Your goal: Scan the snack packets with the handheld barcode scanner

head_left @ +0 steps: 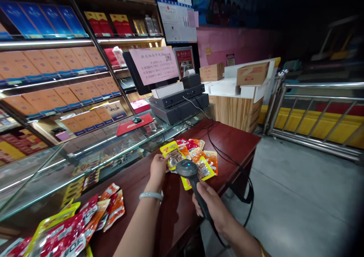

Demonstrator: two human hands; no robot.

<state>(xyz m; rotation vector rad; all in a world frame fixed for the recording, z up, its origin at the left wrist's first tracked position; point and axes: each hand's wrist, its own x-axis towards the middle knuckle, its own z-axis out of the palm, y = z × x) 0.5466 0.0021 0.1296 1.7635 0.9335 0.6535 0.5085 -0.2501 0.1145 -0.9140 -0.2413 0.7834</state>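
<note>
My right hand (209,198) is wrapped round the handle of a black barcode scanner (187,168), whose head carries a small blue light. Just left of the scanner, my left hand (158,166), with a pale bangle at the wrist, pinches the edge of a yellow snack packet (174,156) with a clear window. Under and beside it lies a pile of red, orange and yellow snack packets (203,153) on the dark red table. The scanner head hides part of the pile. Nearer me on the left is a second heap of snack packets (65,230).
A black cable (216,145) runs across the table (236,135) and over its right edge. Behind are a glass display counter (113,150), a cash drawer (182,107) and a monitor with a pink notice (153,65). A metal railing (321,116) stands at right.
</note>
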